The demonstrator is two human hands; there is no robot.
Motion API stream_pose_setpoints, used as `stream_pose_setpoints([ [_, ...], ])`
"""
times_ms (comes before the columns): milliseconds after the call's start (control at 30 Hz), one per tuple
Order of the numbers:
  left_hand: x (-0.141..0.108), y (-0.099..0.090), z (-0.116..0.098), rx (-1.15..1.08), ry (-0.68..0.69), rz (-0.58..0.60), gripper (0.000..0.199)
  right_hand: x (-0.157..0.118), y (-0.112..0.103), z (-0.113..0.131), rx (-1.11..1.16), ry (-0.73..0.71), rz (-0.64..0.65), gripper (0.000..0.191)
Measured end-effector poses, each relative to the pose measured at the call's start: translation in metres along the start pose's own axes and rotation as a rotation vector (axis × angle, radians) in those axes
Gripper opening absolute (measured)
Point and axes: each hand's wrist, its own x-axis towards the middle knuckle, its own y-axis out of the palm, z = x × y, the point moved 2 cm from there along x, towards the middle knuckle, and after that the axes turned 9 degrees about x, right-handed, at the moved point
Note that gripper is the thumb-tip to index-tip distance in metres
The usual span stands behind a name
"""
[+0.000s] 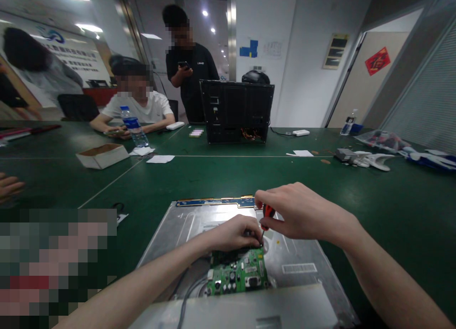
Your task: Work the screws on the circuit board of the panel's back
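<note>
A metal display panel (299, 250) lies on the table before me, back side up. On it sits a green circuit board (240, 272), and a blue circuit strip (213, 202) runs along its far edge. My right hand (302, 212) is closed round the red and black handle of a screwdriver (268, 215). The shaft points down at the board's far right corner. Just beside the tip, my left hand (235, 234) has its fingers pinched together at that corner. What they hold, if anything, is hidden. Grey cables (188, 291) run left of the board.
Across the table stands a black monitor housing (238, 110). A white box (102, 156), a water bottle (134, 127) and paper scraps (160, 159) lie far left. Grey-white parts (363, 158) lie far right. Other people are around the table; a hand (10, 186) shows at left.
</note>
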Motion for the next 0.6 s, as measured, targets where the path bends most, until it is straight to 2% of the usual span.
stream_pose_setpoints([
  [333, -0.0008, -0.0017, -0.0019, 0.021, -0.015, 0.009, 0.010, -0.0005, 0.0007, -0.0037, -0.023, -0.019, -0.022, 0.011],
  [600, -0.0017, -0.0064, -0.0025, 0.014, -0.035, 0.014, 0.009, -0.0082, -0.0082, -0.0094, 0.003, -0.003, -0.063, 0.013],
])
